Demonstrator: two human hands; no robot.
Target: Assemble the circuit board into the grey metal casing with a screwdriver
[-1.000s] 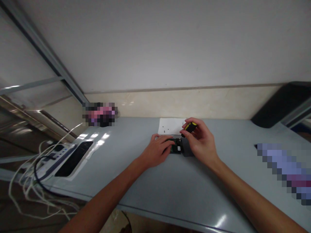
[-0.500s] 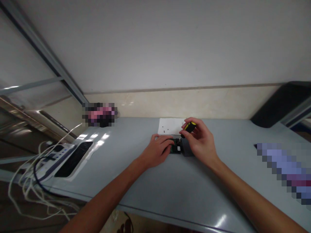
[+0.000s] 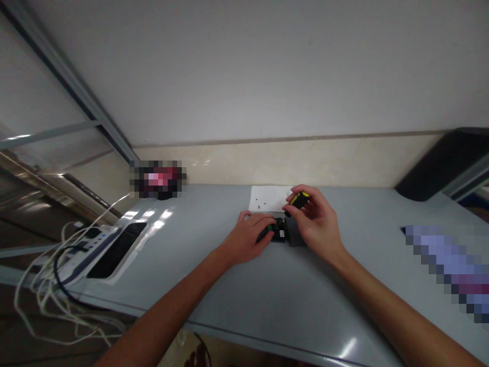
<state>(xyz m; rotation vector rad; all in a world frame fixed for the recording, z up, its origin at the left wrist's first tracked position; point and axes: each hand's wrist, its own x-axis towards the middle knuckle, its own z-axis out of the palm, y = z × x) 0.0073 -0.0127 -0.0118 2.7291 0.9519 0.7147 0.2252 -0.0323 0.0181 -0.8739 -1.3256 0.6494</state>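
Observation:
A small dark device with an exposed circuit board [image 3: 280,234] lies on the grey table, joined to or beside a dark grey casing part [image 3: 296,234]. My left hand [image 3: 250,234] grips the device's left side between thumb and fingers. In my right hand [image 3: 316,216] is a screwdriver with a black and yellow handle [image 3: 300,200], held tilted with its lower end over the device. The screwdriver's tip is too small to make out. Just behind the device lies a white sheet of paper [image 3: 267,196] with several tiny dark screws [image 3: 259,206] on it.
At the left stand a power strip [image 3: 89,250] and a black phone-like slab [image 3: 117,250], with tangled white cables [image 3: 38,290] hanging over the table edge. A blurred pink and black object [image 3: 158,179] sits at the back left. Another blurred bluish item [image 3: 446,265] lies right.
My left thumb has shifted and now pinches the device's near-left side, where a dark edge shows. The right hand and screwdriver stay almost where they were.

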